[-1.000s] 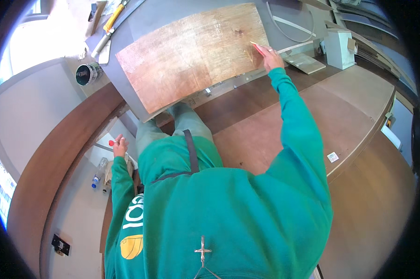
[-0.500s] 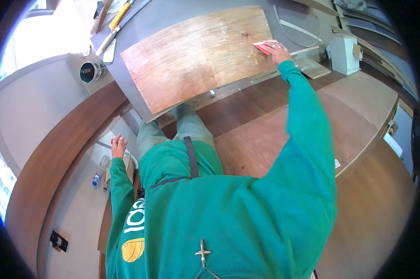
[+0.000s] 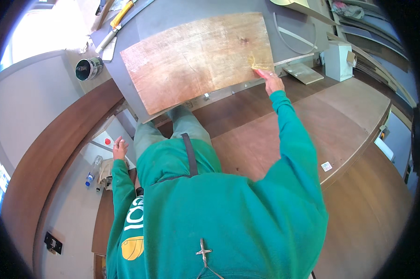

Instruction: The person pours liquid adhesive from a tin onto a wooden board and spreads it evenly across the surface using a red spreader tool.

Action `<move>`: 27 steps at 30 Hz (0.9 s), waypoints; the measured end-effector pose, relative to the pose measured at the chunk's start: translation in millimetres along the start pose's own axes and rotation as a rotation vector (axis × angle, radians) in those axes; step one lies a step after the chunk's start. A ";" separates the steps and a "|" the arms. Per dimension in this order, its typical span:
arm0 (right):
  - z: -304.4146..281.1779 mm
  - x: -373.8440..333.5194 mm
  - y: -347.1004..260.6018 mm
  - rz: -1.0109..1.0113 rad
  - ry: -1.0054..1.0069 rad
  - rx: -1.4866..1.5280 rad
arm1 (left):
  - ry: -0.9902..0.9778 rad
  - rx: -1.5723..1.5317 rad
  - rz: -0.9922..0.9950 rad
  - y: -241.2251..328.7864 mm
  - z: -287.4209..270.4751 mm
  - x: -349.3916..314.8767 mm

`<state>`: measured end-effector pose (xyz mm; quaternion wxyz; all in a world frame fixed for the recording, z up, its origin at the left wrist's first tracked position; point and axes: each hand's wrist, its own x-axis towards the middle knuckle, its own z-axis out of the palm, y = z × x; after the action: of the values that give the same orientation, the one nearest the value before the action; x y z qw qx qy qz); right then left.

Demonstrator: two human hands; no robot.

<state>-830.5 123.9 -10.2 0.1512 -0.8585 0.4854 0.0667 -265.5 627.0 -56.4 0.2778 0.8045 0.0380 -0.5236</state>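
Observation:
My right hand [image 3: 275, 84] grips a flat red spreader [image 3: 262, 73] at the near right corner of a thin wooden board [image 3: 191, 58]. The spreader's edge meets the board beside a yellowish, glue-like smear [image 3: 252, 61]. Much of the board's surface looks wet and shiny, mostly toward the left. My left hand [image 3: 120, 148] hangs low at my left side, away from the board, its fingers loosely bent and apart with nothing seen in them.
The board lies on a grey worktop [image 3: 161, 23]. An open tin of dark contents [image 3: 89, 69] stands left, near a yellow-handled tool [image 3: 122, 14] and a handsaw-like blade. A white box [image 3: 339, 60] and a small wood offcut [image 3: 304, 73] sit right. A curved panel [image 3: 65, 153] flanks my left.
My right hand has drawn the spreader toward me, down the board's right side to its near corner, uncovering more of the yellowish smear. My left hand has barely shifted.

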 end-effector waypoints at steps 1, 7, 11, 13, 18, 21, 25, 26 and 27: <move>-3.1 5.0 3.8 0.084 -0.002 0.050 | -0.006 -0.007 -0.003 -2.4 -1.1 -1.1; 1.3 45.5 2.4 0.628 -0.047 0.040 | -0.041 0.072 0.031 11.4 -4.2 12.1; 9.4 61.8 -32.9 0.631 -0.043 0.039 | -0.045 0.080 0.078 23.4 -9.3 26.8; 12.9 71.0 -52.4 0.592 -0.062 0.052 | -0.061 0.062 0.089 25.6 -8.0 32.9; 43.6 53.5 -88.7 0.477 -0.013 0.036 | -0.116 0.097 0.099 31.4 -0.4 42.9; 40.4 37.8 -138.1 0.467 -0.085 -0.034 | -0.108 0.089 0.096 47.6 3.9 29.7; 40.5 -3.1 -185.6 0.302 -0.019 -0.032 | -0.118 0.043 0.101 50.2 -7.2 35.2; 44.4 -13.5 -196.3 0.285 -0.002 -0.004 | -0.125 0.047 0.105 48.5 -11.2 39.6; 46.8 -24.0 -209.1 0.270 0.014 0.023 | -0.135 0.053 0.107 46.7 -15.1 44.2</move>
<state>-663.0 259.6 -7.4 0.1472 -0.7840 0.5983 0.0752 -216.8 584.8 -71.1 0.2861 0.7753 -0.0376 -0.5618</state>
